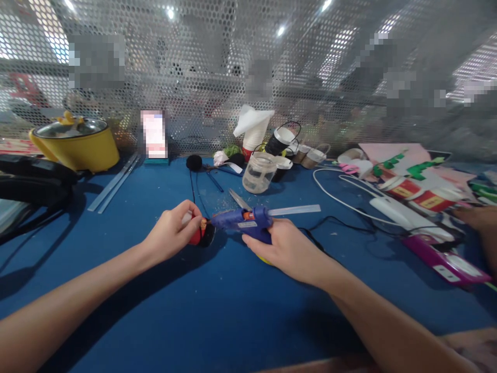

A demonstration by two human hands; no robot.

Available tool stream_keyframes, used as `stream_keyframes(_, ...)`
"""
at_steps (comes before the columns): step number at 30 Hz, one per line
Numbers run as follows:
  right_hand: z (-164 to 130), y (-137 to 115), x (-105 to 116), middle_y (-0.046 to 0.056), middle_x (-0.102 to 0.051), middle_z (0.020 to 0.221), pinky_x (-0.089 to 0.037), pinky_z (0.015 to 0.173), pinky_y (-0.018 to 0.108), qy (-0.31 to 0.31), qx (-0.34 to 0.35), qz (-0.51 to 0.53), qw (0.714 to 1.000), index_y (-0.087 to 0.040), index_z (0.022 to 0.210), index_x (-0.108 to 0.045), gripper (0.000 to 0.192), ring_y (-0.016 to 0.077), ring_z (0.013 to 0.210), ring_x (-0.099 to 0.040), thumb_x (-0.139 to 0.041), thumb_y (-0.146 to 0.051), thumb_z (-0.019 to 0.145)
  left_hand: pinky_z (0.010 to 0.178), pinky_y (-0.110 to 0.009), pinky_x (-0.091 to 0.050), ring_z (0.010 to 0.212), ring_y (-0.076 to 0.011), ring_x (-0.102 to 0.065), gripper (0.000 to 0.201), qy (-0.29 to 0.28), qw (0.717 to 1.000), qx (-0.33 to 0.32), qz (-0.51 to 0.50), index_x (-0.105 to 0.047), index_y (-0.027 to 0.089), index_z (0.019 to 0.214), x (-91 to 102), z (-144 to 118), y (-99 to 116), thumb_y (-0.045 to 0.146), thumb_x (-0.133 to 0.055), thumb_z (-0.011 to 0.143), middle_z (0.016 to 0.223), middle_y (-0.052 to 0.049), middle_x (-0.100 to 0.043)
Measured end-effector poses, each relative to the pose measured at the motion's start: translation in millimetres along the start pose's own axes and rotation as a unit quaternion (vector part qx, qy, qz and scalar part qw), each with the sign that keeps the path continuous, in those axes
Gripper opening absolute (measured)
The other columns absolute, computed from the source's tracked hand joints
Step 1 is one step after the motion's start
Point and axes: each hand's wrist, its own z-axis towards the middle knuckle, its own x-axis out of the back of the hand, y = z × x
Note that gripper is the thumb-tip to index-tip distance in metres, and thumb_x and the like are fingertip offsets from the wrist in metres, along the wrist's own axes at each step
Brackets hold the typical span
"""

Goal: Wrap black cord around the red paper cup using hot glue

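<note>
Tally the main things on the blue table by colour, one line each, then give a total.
Blue: 1, the blue plastic glue gun in the right hand.
Red and black: 1, the small round craft piece in the left hand.
Yellow: 1, the yellow lidded pot.
Clear: 1, the clear plastic jar.
Total: 4

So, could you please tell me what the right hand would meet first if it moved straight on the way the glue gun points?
The right hand aims the glue gun leftward; it would probably meet the red and black piece in the left hand first.

Yellow pot (77, 145) far left — clear jar (258, 173) behind.
</note>
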Motion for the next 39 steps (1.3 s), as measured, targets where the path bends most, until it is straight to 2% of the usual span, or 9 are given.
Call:
stream_keyframes(2, 0.2, 0.6, -0.1, -0.001, -0.05, 0.058, -0.036, 0.049, 0.021, 0.004, -0.004, 0.01, 1.0, -0.017, 0.069, -0.049, 0.012, 0.0097, 0.049, -0.043, -0.044, -0.026, 0.075, 0.048, -0.02, -0.034, 0.049, -0.009, -0.043, 0.016, -0.003, 1.0, 0.003, 0.003, -0.047, 0.018, 0.074, 0.2, -0.1, 0.4, 0.031, -0.038, 0.077, 0.057, 0.003, -0.053)
stream_keyframes(6, -1.8, -1.3, 0.8, -0.003, -0.048, 0.055, -0.034, 0.045, 0.02, -0.036, 0.002, 0.017, 0.999, -0.017, 0.065, -0.048, 0.014, 0.0089, 0.046, -0.04, -0.042, -0.025, 0.075, 0.049, -0.02, -0.034, 0.051, -0.0093, -0.045, 0.016, 0.001, 1.0, 0.004, 0.003, -0.047, 0.018, 0.073, 0.2, 0.0, 0.5, 0.031, -0.038, 0.076, 0.06, 0.002, -0.055)
stream_keyframes(11, -2.4, -5.0, -1.0, 0.001, -0.055, 0.065, -0.039, 0.055, 0.023, 0.003, 0.023, 0.004, 1.0, -0.017, 0.072, -0.052, 0.01, 0.0122, 0.057, -0.049, -0.043, -0.02, 0.074, 0.051, -0.021, -0.035, 0.052, -0.0099, -0.046, 0.017, 0.009, 1.0, 0.004, 0.002, -0.047, 0.018, 0.073, -0.3, 0.5, 0.2, 0.032, -0.038, 0.076, 0.06, 0.002, -0.055)
stream_keyframes(19, -5.7, 1.0, -8.6, 0.002, -0.056, 0.067, -0.038, 0.053, 0.024, 0.005, 0.05, -0.04, 0.998, -0.018, 0.075, -0.052, 0.009, 0.0133, 0.058, -0.05, -0.043, -0.02, 0.074, 0.052, -0.02, -0.034, 0.053, -0.0092, -0.045, 0.015, 0.011, 1.0, 0.023, -0.01, -0.047, 0.018, 0.072, -0.5, 1.8, -0.2, 0.03, -0.039, 0.076, 0.061, 0.003, -0.053)
stream_keyframes(24, -6.2, 1.1, -8.1, 0.001, -0.056, 0.065, -0.038, 0.054, 0.023, -0.015, 0.063, -0.034, 0.997, -0.018, 0.075, -0.052, 0.009, 0.0118, 0.056, -0.049, -0.043, -0.019, 0.074, 0.053, -0.021, -0.034, 0.053, -0.0091, -0.045, 0.015, 0.012, 1.0, 0.017, -0.015, -0.047, 0.018, 0.072, -0.8, 1.4, -0.2, 0.03, -0.039, 0.076, 0.061, 0.003, -0.052)
stream_keyframes(28, -5.1, 0.6, -8.0, 0.002, -0.057, 0.068, -0.038, 0.055, 0.023, 0.003, 0.056, -0.045, 0.997, -0.017, 0.076, -0.052, 0.009, 0.0131, 0.059, -0.051, -0.043, -0.019, 0.075, 0.053, -0.021, -0.035, 0.054, -0.009, -0.045, 0.015, 0.011, 1.0, 0.017, -0.019, -0.047, 0.018, 0.072, -1.1, 1.6, -0.4, 0.03, -0.039, 0.076, 0.062, 0.003, -0.054)
stream_keyframes(39, -5.8, 2.0, -7.9, 0.002, -0.057, 0.067, -0.038, 0.052, 0.023, -0.011, 0.051, -0.043, 0.998, -0.017, 0.077, -0.053, 0.009, 0.0126, 0.056, -0.05, -0.044, -0.019, 0.074, 0.05, -0.02, -0.034, 0.051, -0.0084, -0.044, 0.015, 0.02, 1.0, 0.009, -0.008, -0.047, 0.018, 0.072, -1.6, 1.3, -2.1, 0.03, -0.039, 0.076, 0.059, 0.004, -0.053)
